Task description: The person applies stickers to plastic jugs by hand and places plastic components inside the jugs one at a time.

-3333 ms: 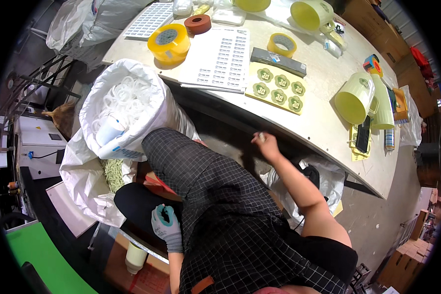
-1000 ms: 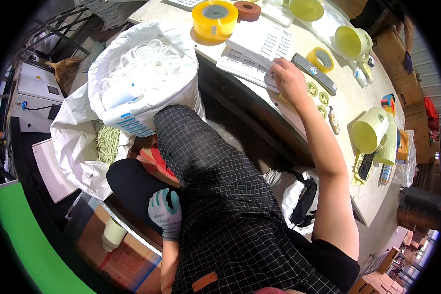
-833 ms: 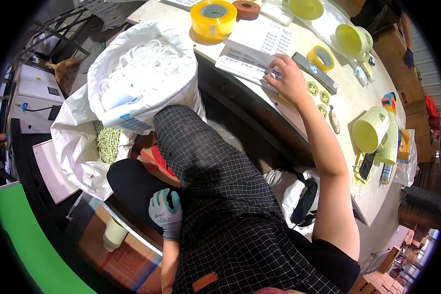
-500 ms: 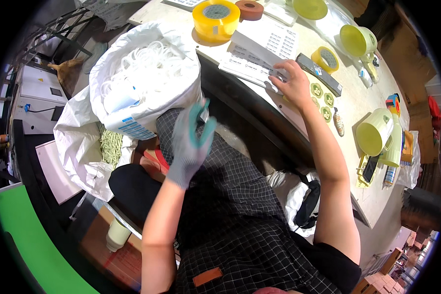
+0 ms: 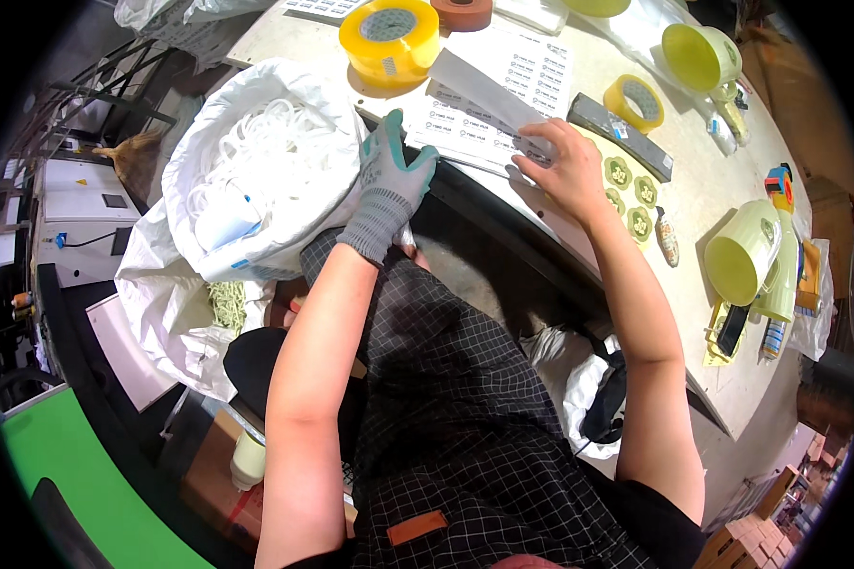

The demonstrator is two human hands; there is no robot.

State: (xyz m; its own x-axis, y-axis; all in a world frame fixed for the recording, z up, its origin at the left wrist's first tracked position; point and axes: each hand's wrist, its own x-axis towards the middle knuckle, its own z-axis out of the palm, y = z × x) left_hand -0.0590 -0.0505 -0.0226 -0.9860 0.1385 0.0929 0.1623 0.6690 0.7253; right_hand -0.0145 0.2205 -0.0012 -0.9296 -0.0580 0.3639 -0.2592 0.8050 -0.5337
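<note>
My left hand [image 5: 389, 180], in a grey and teal glove, is at the table's near edge beside the white bag. Its thumb stands apart from its fingers, and nothing shows between them. My bare right hand [image 5: 571, 169] is over the table, thumb and fingers curled around the end of a pale paper strip [image 5: 489, 92]. This strip looks like the raised, folded edge of a label sheet; its end is partly hidden by my fingers. Beneath it lie white label sheets [image 5: 457, 123] with rows of small black print. Near my right hand are a dark grey long box [image 5: 621, 136] and green round stickers [image 5: 618, 172].
A white bag [image 5: 185, 180] of white rings stands left, with another bag [image 5: 147, 294] holding pale green shreds. Yellow tape [image 5: 389, 40], brown tape [image 5: 465, 13] and a smaller yellow roll [image 5: 634, 102] lie on the table. Light green cups [image 5: 736, 254] are at the right.
My left hand has moved up and away from my lap to the table edge beside the bag. My right hand stays at the paper strip, which now lies slightly lower. The view has shifted a little.
</note>
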